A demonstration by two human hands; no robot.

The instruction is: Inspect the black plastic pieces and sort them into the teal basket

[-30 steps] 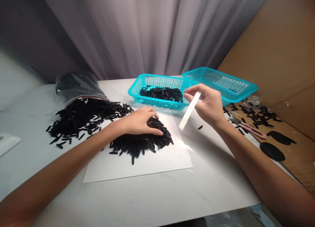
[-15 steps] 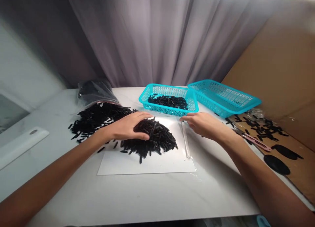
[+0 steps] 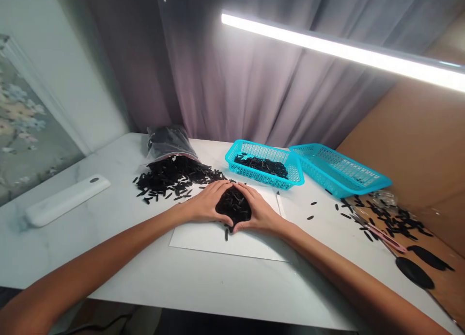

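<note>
A heap of small black sticks [image 3: 233, 206] lies on a white sheet [image 3: 218, 240] on the table. My left hand [image 3: 206, 204] cups the heap from the left, fingers curved round it. My right hand [image 3: 257, 210] cups it from the right, fingertips nearly meeting the left hand's over the top. A thin white strip [image 3: 280, 204] lies on the sheet just right of my right hand. Further left, a looser pile of the same black sticks [image 3: 170, 176] spills from a clear plastic bag [image 3: 167, 140].
Two turquoise baskets stand at the back: the nearer basket [image 3: 264, 171] holds black sticks, the right basket [image 3: 339, 170] looks empty. Loose black pieces and pink-handled scissors [image 3: 387, 238] lie on cardboard at right. A white flat object [image 3: 65, 199] rests at left.
My right hand put down the white strip and came in to the heap. Both hands have gathered the spread sticks into a tight pile. The camera has tilted upward.
</note>
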